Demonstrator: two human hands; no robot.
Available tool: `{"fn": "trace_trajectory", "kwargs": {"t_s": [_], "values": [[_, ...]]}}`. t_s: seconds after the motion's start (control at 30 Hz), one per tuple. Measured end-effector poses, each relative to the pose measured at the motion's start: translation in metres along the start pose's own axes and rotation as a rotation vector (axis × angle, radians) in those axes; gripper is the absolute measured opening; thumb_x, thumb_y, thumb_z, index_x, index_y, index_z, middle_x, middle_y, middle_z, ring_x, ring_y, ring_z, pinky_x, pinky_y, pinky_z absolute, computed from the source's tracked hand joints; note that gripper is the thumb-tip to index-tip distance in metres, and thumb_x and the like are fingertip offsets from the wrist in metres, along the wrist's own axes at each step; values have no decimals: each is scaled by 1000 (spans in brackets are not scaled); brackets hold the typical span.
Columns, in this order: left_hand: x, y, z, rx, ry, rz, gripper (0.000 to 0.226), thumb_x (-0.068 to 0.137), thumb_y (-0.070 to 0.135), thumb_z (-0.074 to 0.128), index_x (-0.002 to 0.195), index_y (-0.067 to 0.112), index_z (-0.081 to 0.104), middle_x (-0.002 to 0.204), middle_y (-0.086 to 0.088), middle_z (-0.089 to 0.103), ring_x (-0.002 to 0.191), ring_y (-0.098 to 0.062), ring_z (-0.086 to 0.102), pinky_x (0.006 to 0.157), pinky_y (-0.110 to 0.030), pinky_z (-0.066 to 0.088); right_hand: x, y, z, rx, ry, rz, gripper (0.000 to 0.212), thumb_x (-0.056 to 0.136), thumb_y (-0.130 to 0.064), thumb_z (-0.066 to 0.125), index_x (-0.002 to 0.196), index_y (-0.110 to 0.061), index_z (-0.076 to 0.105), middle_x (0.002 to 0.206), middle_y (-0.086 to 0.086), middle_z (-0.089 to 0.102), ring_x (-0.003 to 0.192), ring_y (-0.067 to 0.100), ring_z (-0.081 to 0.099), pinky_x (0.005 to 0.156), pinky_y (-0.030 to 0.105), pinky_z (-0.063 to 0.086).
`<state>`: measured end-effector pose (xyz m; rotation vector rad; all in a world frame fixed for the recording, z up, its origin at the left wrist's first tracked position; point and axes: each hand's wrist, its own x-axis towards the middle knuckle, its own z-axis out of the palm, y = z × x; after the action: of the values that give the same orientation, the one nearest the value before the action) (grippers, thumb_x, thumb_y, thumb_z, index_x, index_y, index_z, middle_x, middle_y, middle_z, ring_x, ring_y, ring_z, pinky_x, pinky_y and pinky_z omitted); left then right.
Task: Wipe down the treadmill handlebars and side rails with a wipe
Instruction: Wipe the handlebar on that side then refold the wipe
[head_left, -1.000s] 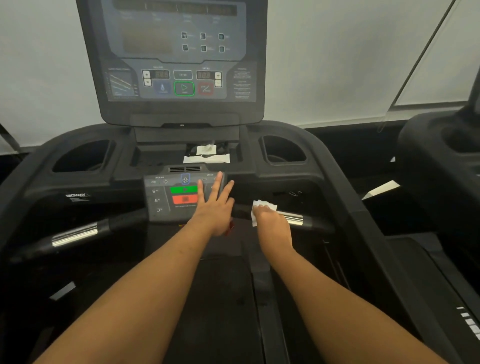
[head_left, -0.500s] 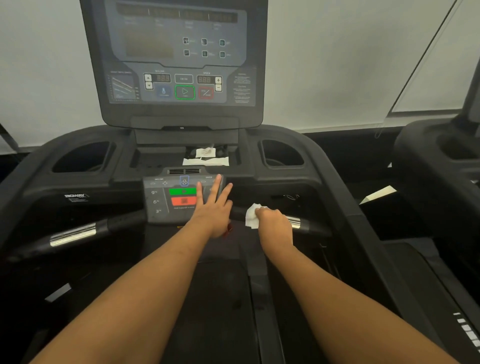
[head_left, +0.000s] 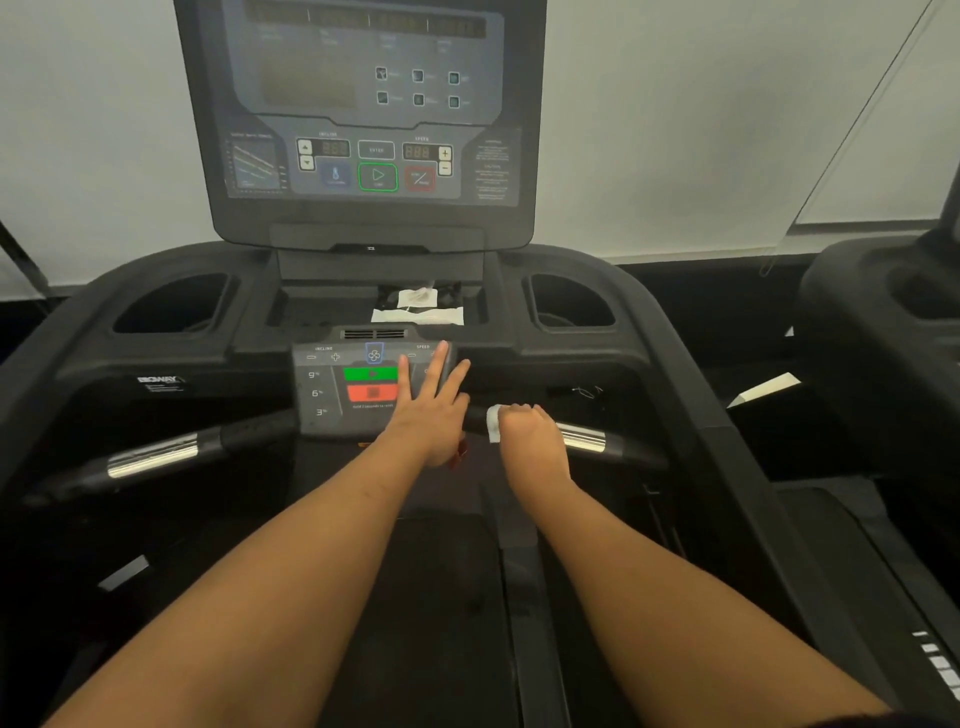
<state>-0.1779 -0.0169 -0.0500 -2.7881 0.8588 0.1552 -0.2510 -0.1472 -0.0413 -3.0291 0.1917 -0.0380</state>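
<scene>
- Left handlebar (head_left: 153, 460): a black bar with a chrome band. It runs from the near left up toward the centre and lies well apart from both of my hands.
- Left cup holder (head_left: 171, 304): a dark recess in the console deck, far left of centre.
- Display console (head_left: 363, 119): an upright screen at the far centre, with a green-outlined key and a red-outlined key side by side in its lower row.
- Tray (head_left: 317, 312): a shallow recess below the display. White packets (head_left: 418, 309) lie in its right half.
- Control panel (head_left: 327, 395): a small grey block between the two handlebars, with a green pad (head_left: 370, 373) above a red pad (head_left: 371, 392).
- Left hand (head_left: 431, 415): my fingers are straight and spread, lying flat on the right part of the control panel. The hand is released and grasps nothing.
- Wipe (head_left: 493, 423): a white wipe pressed against the right handlebar under my right hand. Only a strip shows, at the left of my knuckles.
- Right hand (head_left: 530, 436): my fingers are curled over the bar, clamping the wipe around its black section, just left of the chrome band.
- Right handlebar (head_left: 584, 439): its chrome band shows just right of my right hand.
- Right cup holder (head_left: 569, 306): it mirrors the left one.
- Right side rail (head_left: 691, 364): a dark arm sweeping from the far deck toward the near right.
- Second treadmill (head_left: 883, 312): it stands at the far right.
</scene>
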Motion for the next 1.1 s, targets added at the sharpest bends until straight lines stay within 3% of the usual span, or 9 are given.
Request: {"fn": "trace_trajectory", "kwargs": {"t_s": [0.17,0.3,0.53,0.73,0.83,0.9,1.0,1.1], "values": [[-1,0,-2,-11,0,4,50,102,24,47,151,17,40,169,-5,-22,144,-39,-41,113,-76,-10,-10,0,7,-85,31,-70,46,91,-5,60,134,-1,44,128,15,53,119,27,52,101,34,42],[0,1,-2,-4,2,1,51,101,20,48,152,18,39,168,-5,-23,144,-39,-42,113,-77,-11,-2,-1,0,-22,43,-57,32,93,1,55,124,-2,54,116,14,63,109,27,59,96,34,44],[-1,2,-3,-5,-2,-6,52,101,21,44,153,17,38,169,-4,-23,144,-38,-42,113,-76,-13,-12,7,6,-82,10,-150,54,90,-4,59,139,-2,38,136,14,47,127,26,44,108,33,34],[-1,1,-5,-17,-21,-3,52,102,26,46,152,16,39,169,-5,-22,144,-38,-41,112,-76,-15,0,5,4,43,18,-69,27,94,-1,50,120,-3,55,118,15,58,112,31,57,92,37,45],[0,1,-3,-18,-12,3,56,101,35,47,153,18,37,169,-5,-22,144,-38,-41,112,-76,-15,-9,13,15,-7,17,-142,53,92,-5,58,142,-6,39,140,12,46,132,27,42,110,34,33],[2,0,-2,0,-24,3,65,98,45,52,155,19,35,169,-5,-22,144,-38,-42,111,-76,-17,-13,21,16,-30,21,-192,60,91,-5,60,146,-8,34,144,10,43,136,25,39,112,33,31],[2,2,-4,14,-72,2,74,94,49,55,157,18,31,170,-5,-18,142,-39,-44,106,-75,-24,0,24,14,-29,39,-145,47,88,-7,64,132,-14,49,125,8,59,113,24,59,93,35,48],[3,4,-9,-100,-115,-15,66,96,45,48,155,19,35,171,-3,-10,142,-36,-45,105,-74,-28,9,21,6,0,75,-98,30,88,-8,64,117,-16,59,105,5,67,98,23,65,84,34,51]]}}
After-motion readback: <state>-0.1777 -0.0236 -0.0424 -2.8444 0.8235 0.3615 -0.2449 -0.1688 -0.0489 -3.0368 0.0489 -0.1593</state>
